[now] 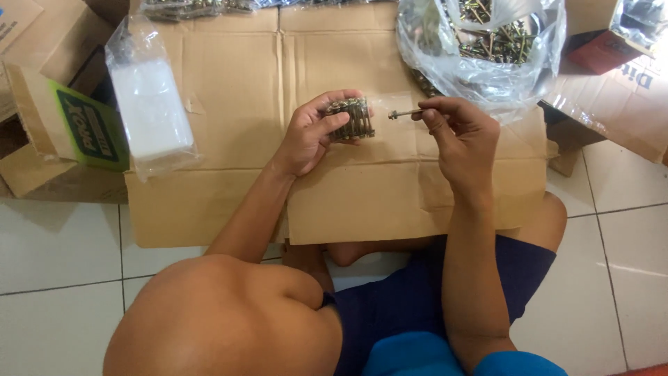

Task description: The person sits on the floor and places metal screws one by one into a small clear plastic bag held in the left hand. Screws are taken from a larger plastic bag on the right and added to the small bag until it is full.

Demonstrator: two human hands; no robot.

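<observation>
Left hand (311,136) around a bolt bundle (352,118), right hand (459,136) pinching one bolt (403,113) above cardboard (390,188).

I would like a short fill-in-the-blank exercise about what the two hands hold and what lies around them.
1. The left hand holds a bundle of screws, and the right hand pinches ____ screw.
2. Both hands work above a flattened ____ box.
3. The loose screws beyond the right hand lie in a clear ____ bag.
4. The person sits on a white ____ floor.

Missing words: one; cardboard; plastic; tiled
</observation>
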